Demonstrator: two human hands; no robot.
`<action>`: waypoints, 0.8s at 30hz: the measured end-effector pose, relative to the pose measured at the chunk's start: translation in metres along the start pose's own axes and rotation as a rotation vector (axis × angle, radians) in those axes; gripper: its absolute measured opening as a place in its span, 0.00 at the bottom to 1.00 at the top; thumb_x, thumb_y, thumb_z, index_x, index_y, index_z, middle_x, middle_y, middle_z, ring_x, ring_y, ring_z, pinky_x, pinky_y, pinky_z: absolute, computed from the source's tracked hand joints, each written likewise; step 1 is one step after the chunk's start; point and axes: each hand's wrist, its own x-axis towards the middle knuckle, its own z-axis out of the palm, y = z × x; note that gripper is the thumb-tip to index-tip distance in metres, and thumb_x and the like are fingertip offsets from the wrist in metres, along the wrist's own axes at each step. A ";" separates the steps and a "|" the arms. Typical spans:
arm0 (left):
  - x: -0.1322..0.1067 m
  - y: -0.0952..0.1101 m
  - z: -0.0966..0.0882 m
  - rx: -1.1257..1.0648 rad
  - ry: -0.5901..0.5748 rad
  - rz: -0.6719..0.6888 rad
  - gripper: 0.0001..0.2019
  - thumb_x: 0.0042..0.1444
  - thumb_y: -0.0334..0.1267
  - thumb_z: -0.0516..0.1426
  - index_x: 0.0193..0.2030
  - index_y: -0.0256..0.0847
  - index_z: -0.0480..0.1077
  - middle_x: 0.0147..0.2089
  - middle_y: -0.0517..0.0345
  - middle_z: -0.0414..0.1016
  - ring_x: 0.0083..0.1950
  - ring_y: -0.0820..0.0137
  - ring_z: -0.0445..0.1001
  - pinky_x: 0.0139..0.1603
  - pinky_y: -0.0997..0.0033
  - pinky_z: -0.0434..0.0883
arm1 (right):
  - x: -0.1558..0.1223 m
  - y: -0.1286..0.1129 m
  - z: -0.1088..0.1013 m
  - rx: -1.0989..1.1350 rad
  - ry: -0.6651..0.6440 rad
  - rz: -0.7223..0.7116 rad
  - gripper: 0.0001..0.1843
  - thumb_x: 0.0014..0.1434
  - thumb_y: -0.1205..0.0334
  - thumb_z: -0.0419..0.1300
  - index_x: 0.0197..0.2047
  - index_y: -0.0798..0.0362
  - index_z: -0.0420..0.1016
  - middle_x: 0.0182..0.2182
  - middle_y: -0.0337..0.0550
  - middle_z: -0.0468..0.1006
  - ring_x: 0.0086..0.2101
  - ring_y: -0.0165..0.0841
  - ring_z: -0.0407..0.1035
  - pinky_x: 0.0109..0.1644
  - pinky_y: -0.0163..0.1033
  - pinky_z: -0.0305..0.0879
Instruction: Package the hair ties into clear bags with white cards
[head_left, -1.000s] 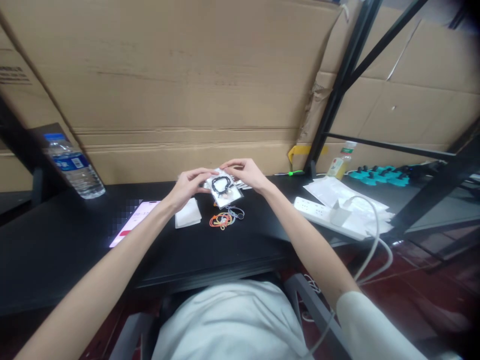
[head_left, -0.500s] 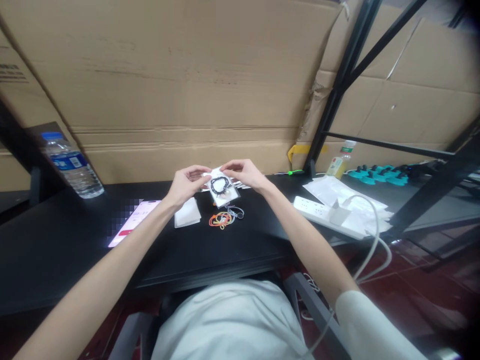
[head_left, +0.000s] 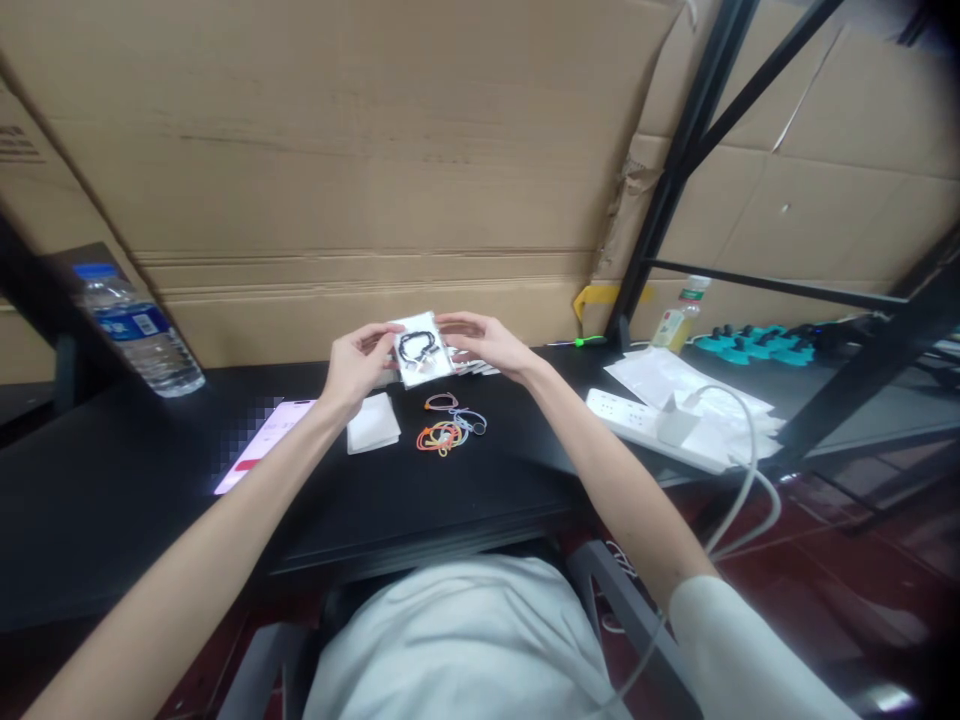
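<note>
Raised above the desk is a small clear packet (head_left: 412, 376) with a white backing. A black cord loop (head_left: 407, 352) with small pale pieces lies in it, a bracelet or hair tie. My left hand (head_left: 358, 365) pinches the packet's left edge between thumb and fingers. At its right edge my right hand (head_left: 491, 345) has its fingers bent against the upper corner. Below on the desk lie coloured elastic loops (head_left: 442, 437), orange, yellow and bluish, with a brownish loop (head_left: 441, 402) above them. A stack of white squares (head_left: 373, 424) lies below my left hand.
A phone (head_left: 262, 445) lies left on the black desk (head_left: 480, 500), with a water bottle (head_left: 142, 330) behind it. To the right are a power strip (head_left: 637, 425), white papers (head_left: 660, 380), a drink bottle (head_left: 681, 315) and teal items (head_left: 757, 345). Cardboard (head_left: 390, 150) stands behind.
Both hands have tilted the packet more upright and moved it slightly left and up. The brownish loop beneath now shows fully. My right fingers have shifted from the packet's top to its right edge.
</note>
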 end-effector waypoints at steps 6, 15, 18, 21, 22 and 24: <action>0.006 -0.008 -0.005 -0.013 0.156 -0.085 0.09 0.59 0.35 0.62 0.43 0.37 0.83 0.47 0.45 0.85 0.45 0.59 0.83 0.44 0.59 0.84 | -0.007 -0.003 0.004 -0.049 -0.186 0.082 0.24 0.66 0.59 0.68 0.64 0.46 0.75 0.52 0.49 0.83 0.49 0.39 0.81 0.50 0.45 0.84; 0.004 -0.006 -0.002 -0.041 -0.007 -0.206 0.15 0.62 0.36 0.62 0.55 0.39 0.79 0.53 0.43 0.82 0.49 0.57 0.83 0.44 0.57 0.84 | 0.002 0.014 0.006 -0.100 -0.076 0.039 0.13 0.64 0.60 0.69 0.52 0.50 0.83 0.46 0.47 0.84 0.45 0.35 0.81 0.46 0.41 0.84; 0.005 -0.011 -0.003 -0.033 -0.046 -0.179 0.20 0.65 0.42 0.62 0.62 0.43 0.73 0.57 0.41 0.80 0.53 0.55 0.82 0.43 0.57 0.83 | 0.006 0.020 -0.001 -0.085 0.026 0.041 0.12 0.64 0.62 0.68 0.51 0.52 0.84 0.48 0.49 0.85 0.43 0.35 0.81 0.44 0.41 0.85; 0.006 -0.019 -0.009 0.239 -0.024 -0.041 0.21 0.65 0.45 0.61 0.62 0.43 0.72 0.58 0.40 0.78 0.53 0.54 0.81 0.47 0.54 0.81 | 0.010 0.027 -0.009 -0.092 0.169 0.063 0.12 0.66 0.65 0.66 0.52 0.55 0.83 0.46 0.51 0.85 0.41 0.35 0.82 0.40 0.38 0.84; 0.006 -0.022 -0.011 0.401 -0.034 0.039 0.20 0.65 0.46 0.61 0.60 0.42 0.72 0.58 0.40 0.78 0.54 0.53 0.80 0.52 0.51 0.80 | 0.012 0.030 -0.012 -0.106 0.224 0.073 0.12 0.67 0.66 0.65 0.52 0.55 0.83 0.45 0.52 0.86 0.41 0.35 0.82 0.39 0.37 0.84; 0.006 -0.028 -0.015 0.746 -0.120 0.202 0.17 0.66 0.45 0.57 0.57 0.41 0.74 0.57 0.40 0.78 0.58 0.49 0.77 0.60 0.45 0.75 | 0.014 0.037 -0.018 -0.160 0.322 0.092 0.12 0.68 0.68 0.63 0.52 0.56 0.82 0.45 0.51 0.86 0.39 0.34 0.83 0.38 0.34 0.82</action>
